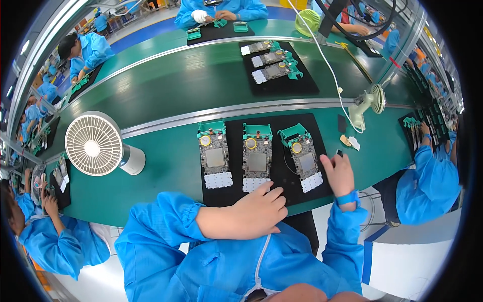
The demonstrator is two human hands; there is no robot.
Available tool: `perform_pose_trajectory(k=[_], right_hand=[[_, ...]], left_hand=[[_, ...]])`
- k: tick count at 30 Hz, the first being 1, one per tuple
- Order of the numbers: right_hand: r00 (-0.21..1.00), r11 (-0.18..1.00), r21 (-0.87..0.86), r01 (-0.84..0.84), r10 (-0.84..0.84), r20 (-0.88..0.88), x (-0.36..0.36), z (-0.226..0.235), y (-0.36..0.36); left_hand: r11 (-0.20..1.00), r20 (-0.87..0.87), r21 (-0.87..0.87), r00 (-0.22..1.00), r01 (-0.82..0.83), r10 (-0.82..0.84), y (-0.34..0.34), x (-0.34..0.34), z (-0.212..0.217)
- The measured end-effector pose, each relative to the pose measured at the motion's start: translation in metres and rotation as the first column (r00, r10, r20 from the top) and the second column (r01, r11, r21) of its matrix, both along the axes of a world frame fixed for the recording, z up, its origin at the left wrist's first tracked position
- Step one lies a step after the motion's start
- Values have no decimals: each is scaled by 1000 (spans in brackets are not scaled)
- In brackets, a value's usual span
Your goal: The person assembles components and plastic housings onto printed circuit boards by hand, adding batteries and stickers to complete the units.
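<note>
Three circuit boards lie in a row on a black mat (234, 151): a left board (215, 157), a middle board (257, 161) and a right board (306, 162). Each has a green plastic frame at its far end, a round yellow-ringed part, a square metal plate and a white dotted pad at the near end. My left hand (254, 210) reaches across the mat's front edge, fingers apart and empty, just below the middle board's white pad. Beside the right board, my right hand (338, 173) is closed, fingertips together near a small dark piece; what it grips is unclear.
A white fan (93, 146) stands at the left, a smaller pale fan (370, 105) at the right with a white cable (329, 58). Scraps of paper (352, 142) lie near the right hand. Beyond a metal rail (241, 111), another black mat (282, 84) bears three boards. Co-workers sit around.
</note>
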State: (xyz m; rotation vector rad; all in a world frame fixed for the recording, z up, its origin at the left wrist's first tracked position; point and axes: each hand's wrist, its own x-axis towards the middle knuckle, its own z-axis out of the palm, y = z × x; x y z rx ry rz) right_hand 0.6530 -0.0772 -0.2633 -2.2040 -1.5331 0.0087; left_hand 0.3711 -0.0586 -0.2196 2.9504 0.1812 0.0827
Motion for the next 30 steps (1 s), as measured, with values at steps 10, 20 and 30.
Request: perform_pose_trajectory(k=[10,20,30], right_hand=[[925,948,200,-248,293,-242,21,-6,-8],[541,924,345,-167,378,-751,-24,-27,-23],[910,883,404,-239,349,-223,-39,-31,-20]], left_hand=[[912,25,-263,943,-315,332,35,21,11],[733,150,-518,796,-442,586,34,52,-34],[829,298,-336,784,-447,544,39,59,-39]])
